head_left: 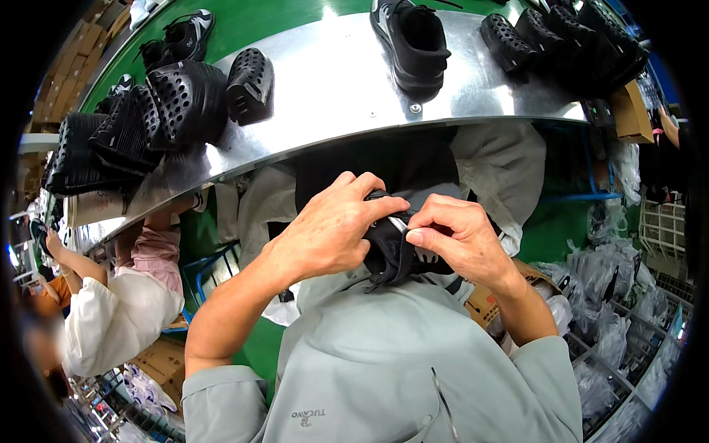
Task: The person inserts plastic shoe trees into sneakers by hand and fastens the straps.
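Below the metal shelf [332, 96], left hand [329, 232] and right hand [458, 240] both clamp a black shoe [391, 251] between them.

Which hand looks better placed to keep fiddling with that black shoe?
Probably the right hand: its fingertips pinch a small part of the black shoe, while the left hand wraps around it, steadying.

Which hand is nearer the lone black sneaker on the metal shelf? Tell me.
Right. The right hand sits almost straight below the black sneaker on the metal shelf; the left hand is further left. Both hold a black shoe at the chest.
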### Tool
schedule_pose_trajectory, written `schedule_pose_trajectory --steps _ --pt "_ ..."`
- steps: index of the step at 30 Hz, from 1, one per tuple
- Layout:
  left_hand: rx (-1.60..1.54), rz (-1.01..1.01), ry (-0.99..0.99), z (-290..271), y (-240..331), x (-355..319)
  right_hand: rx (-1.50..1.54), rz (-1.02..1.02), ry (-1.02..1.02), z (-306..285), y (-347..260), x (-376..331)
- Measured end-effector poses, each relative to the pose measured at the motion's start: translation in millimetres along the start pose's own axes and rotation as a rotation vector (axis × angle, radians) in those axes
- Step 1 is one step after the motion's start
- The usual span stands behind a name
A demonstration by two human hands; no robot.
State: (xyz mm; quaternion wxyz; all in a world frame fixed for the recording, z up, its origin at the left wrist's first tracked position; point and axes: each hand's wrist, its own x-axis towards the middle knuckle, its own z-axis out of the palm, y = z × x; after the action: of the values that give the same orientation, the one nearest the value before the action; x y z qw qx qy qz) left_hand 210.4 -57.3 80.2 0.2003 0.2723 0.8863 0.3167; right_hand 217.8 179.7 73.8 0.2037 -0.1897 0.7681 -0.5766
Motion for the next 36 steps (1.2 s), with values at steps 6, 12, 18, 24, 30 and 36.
schedule_pose_trajectory --steps 6,12,18,24,30,36 --pt "-0.011 -0.023 -0.045 -5.0 -1.1 -4.1 -0.065 -0.048 -0.055 11.2 3.6 11.0" --pt "-0.129 -0.027 -0.069 -11.6 0.8 0.2 -0.15 -0.092 0.067 14.4 -0.1 11.7" --pt "-0.635 -0.402 0.137 -43.3 3.9 -47.3 -0.16 -0.221 0.811 -35.4 10.7 5.7" --pt "-0.968 -0.464 0.738 -63.7 -36.0 -42.2 -0.191 -0.237 1.031 -71.2 30.3 21.4" --pt "-0.99 -0.519 0.722 -90.6 -50.3 28.3 -0.36 -0.373 1.045 -92.7 44.3 103.5" --pt "-0.807 -0.804 0.722 -114.5 -75.8 79.3 -0.482 -0.669 1.011 -75.7 139.5 168.0"
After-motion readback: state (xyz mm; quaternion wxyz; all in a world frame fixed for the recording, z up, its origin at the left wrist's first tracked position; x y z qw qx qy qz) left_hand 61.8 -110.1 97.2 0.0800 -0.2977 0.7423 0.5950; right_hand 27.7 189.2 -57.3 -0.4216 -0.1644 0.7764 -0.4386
